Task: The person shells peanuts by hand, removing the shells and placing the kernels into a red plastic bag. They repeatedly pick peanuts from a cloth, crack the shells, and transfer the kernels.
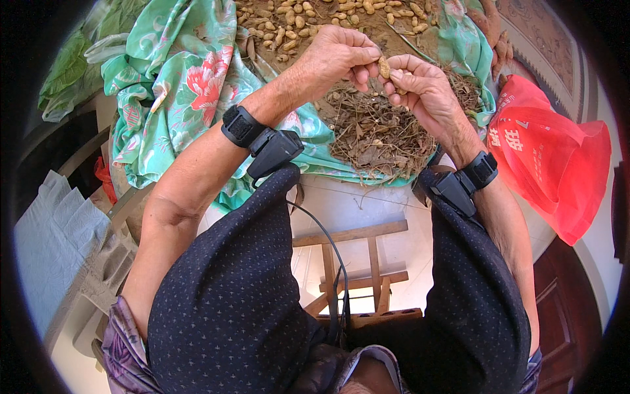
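Note:
An unshelled peanut [384, 67] is between my two hands, upright, its top at the fingertips of my left hand [342, 56] and its lower end at the thumb of my right hand [422, 91]. Part of another pale pod shows under my right fingers, mostly hidden. Beneath both hands lies a heap of dry brown stems, roots and leaf litter [379, 133]. Many peanuts in their shells [290, 22] are spread beyond my left hand on soil-covered cloth. A green floral cloth [172, 83] lies under and around it all.
A red plastic bag [556, 162] with writing is at the right, near sweet potatoes [501, 51]. Leafy greens in clear plastic [69, 74] lie at the upper left. Below the cloth, a wooden stool frame [352, 234] stands between my knees, with a black cable [337, 246] hanging there.

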`<action>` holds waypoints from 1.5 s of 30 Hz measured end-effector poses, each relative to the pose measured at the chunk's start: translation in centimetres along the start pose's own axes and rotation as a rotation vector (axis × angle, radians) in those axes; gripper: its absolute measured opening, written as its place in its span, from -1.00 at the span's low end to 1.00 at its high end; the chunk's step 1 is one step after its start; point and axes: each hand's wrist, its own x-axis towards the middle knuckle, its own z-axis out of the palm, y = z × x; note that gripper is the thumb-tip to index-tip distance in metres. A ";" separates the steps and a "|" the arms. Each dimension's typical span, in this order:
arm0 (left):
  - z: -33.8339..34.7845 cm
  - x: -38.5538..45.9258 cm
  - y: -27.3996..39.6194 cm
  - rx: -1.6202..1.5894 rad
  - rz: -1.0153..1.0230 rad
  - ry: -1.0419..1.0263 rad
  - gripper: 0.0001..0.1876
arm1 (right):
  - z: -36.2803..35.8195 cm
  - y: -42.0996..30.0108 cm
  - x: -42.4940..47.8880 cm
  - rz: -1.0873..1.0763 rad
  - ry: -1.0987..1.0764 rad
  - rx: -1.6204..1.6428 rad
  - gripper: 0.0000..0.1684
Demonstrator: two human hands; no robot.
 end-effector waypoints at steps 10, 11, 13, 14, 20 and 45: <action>0.3 -0.1 -0.8 0.066 0.029 0.002 -0.85 | 0.3 -0.2 -0.3 0.075 0.059 -0.052 -0.81; -0.5 0.2 -1.7 0.225 0.072 0.061 -0.84 | 0.2 -0.1 -0.2 0.090 0.070 -0.050 -0.81; -1.8 1.3 -3.1 0.531 0.158 0.166 -0.82 | 0.2 -0.4 -0.4 0.074 0.099 0.027 -0.82; -2.3 1.4 -3.2 0.878 0.277 0.284 -0.78 | -0.2 -0.6 -0.4 0.063 0.098 0.055 -0.82; -8.1 2.5 -6.1 1.434 0.380 0.406 -0.75 | -0.2 -0.8 -0.5 0.058 0.097 0.178 -0.82; -7.3 3.0 -7.9 1.329 0.310 0.346 -0.77 | -0.5 -0.3 0.0 0.106 0.058 0.176 -0.92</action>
